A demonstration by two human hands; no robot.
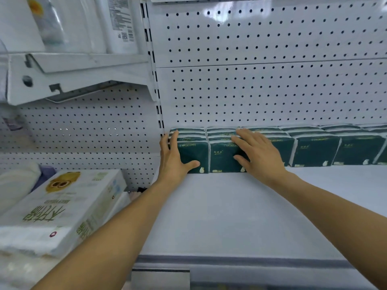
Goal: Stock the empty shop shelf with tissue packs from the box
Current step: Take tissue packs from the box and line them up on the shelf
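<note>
Both hands, left hand (174, 158) and right hand (258, 152), press flat, fingers straight, on green "COMFORTABLE" tissue packs (314, 150) lining the shelf (230, 210).

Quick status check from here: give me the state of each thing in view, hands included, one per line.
Left hand: fingers straight, pressing the leftmost tissue stack.
Right hand: open, flat on the second tissue stack.
Row of tissue packs: stacked against the pegboard.
Shelf: front part bare.
White pack: lying tilted on the left shelf.
</note>
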